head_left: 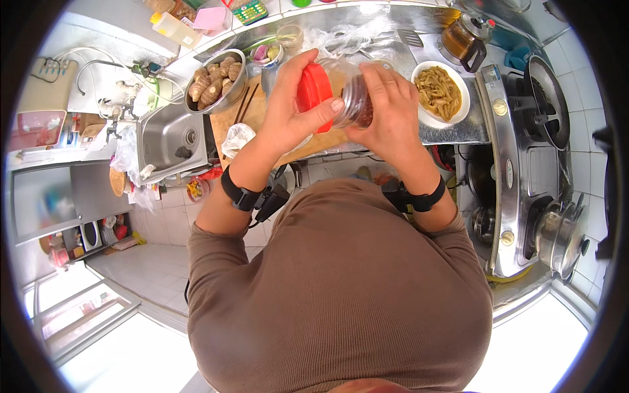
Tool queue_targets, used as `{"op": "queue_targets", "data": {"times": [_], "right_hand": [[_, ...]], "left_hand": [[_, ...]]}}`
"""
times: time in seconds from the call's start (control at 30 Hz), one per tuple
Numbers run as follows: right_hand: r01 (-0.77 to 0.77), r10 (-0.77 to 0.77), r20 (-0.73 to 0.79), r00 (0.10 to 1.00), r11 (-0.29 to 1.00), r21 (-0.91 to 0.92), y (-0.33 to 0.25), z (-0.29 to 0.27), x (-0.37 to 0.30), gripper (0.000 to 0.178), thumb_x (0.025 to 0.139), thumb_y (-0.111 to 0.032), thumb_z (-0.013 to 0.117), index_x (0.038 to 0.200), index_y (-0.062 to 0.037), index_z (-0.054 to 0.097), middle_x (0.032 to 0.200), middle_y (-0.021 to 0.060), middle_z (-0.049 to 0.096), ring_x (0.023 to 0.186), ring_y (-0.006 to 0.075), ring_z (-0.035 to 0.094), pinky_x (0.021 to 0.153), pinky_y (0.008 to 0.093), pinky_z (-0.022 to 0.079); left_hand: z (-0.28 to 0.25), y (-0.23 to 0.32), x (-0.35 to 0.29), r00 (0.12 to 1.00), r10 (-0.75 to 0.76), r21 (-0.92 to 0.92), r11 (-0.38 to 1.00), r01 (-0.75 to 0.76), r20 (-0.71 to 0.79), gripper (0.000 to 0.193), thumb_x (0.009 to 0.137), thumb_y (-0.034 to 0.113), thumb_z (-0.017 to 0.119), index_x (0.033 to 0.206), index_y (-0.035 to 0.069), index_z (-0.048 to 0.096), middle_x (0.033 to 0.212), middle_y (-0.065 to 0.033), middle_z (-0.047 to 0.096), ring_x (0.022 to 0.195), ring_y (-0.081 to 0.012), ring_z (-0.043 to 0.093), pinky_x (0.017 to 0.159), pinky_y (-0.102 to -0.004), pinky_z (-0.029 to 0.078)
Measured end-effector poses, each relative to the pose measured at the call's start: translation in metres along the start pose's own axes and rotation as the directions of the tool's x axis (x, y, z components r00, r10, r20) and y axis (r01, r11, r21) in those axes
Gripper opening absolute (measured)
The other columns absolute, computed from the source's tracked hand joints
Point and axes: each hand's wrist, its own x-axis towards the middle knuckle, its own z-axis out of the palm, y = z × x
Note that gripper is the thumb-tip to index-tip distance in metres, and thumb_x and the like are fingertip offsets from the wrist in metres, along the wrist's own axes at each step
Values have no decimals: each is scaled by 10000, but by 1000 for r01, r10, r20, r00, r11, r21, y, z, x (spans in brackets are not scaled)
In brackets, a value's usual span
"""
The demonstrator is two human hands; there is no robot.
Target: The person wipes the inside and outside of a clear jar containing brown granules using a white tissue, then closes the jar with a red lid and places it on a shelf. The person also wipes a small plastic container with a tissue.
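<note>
Above the counter I hold a clear, ribbed plastic jar [356, 99] on its side, with dark reddish bits inside. My left hand [283, 111] is closed round its red lid [316, 97], thumb along the lid's edge. Around the jar's body wraps my right hand [393, 121], hiding part of it. Whether the lid is screwed tight or loose, I cannot tell. Below lies a wooden cutting board [226, 128], with dark chopsticks [246, 103] and a crumpled white plastic bag [237, 139] on it. Right of my right hand stands a white bowl [420, 116] of cooked yellowish-brown strips.
A steel bowl [241, 65] of taro-like roots stands beside the sink [164, 141] at left. At the back right is a glass teapot [464, 39] of brown liquid, near a spatula [411, 38]. The gas stove [508, 164] at right carries a wok [549, 105] and a lidded pot [560, 236].
</note>
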Motion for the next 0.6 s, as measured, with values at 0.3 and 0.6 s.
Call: {"op": "queue_targets", "data": {"times": [0.3,0.6], "right_hand": [[49,-47,-28,998,997,55,-9,0,5,936,499,-218,858,1351,-59,503,1274,126,572,1151,324,527,984,473,372],[-184,39,318,947,879,441,-1,-9,5,1095,510,-306,900,1448,-55,394,1346,207,525,1210,380,523,1015,445,413]], "left_hand": [[1,25,12,986,124,323,934,-153,108,905,738,415,828,1405,-28,408,1348,-267,471,1203,-411,500,1018,-447,424],[-21,39,14,901,-2,268,955,-127,434,950,583,178,869,1423,84,436,1351,-143,484,1264,-303,473,1060,-376,395]]}}
